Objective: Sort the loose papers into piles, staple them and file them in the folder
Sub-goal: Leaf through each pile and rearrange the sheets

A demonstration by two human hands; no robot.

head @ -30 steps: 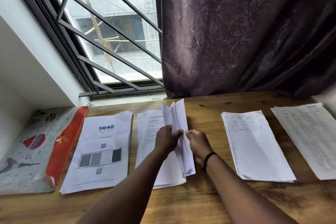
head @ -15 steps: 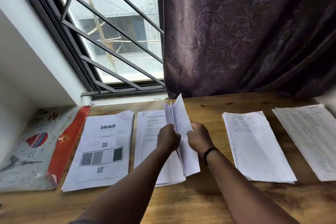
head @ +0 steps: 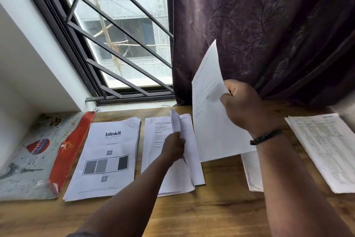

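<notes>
At the desk's [head: 221, 208] left edge lies the folder [head: 28, 156] with its red flap, flat and with none of the visible papers in it. Just beside it sits the blinkit pile [head: 107, 158], squared up. Next, near the middle of the desk, the text pile [head: 159, 152] is being worked — the left hand [head: 172, 147] pinches a few of its sheets, lifted on edge. The right hand [head: 244, 108] grips a single sheet [head: 211, 113] by its right edge, raised clear of the desk and tilted. Under that forearm a fourth pile [head: 251, 171] shows partly; the table-printed pile [head: 326, 150] lies at the right edge. The sorting step seems in hand — no stapler is in view. The next move likely calls for laying the raised sheet squarely on its matching pile without disturbing the neighbours.
</notes>
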